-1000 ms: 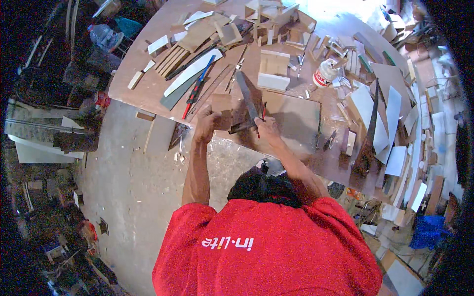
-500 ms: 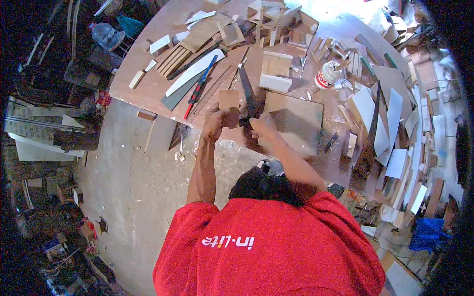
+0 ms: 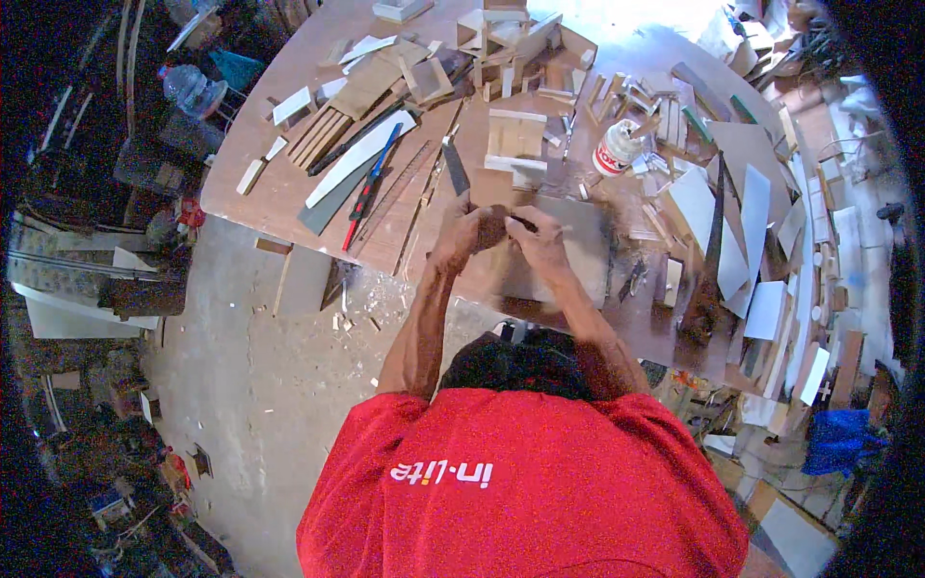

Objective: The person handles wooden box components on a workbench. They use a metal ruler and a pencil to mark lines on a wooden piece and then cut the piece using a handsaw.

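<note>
Carried rightward: small brown board (image 3: 492, 187), clasped in left hand (image 3: 459, 235), jutting past fingers; beside curled right hand (image 3: 541, 241), hold unclear. Likely light, stiff; grip edges.

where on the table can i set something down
The table: bare at its left corner, between edge, short wood strip and grey panel; also, seemingly, the bright far end, beyond loose sticks. Crowded around the white bottle and the far-middle wood offcuts.

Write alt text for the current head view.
A red-shirted person holds a small brown board in the left hand, the right hand close beside it, at a cluttered worktable. Wood offcuts and a white bottle with a red label stand out beyond the hands.
</note>
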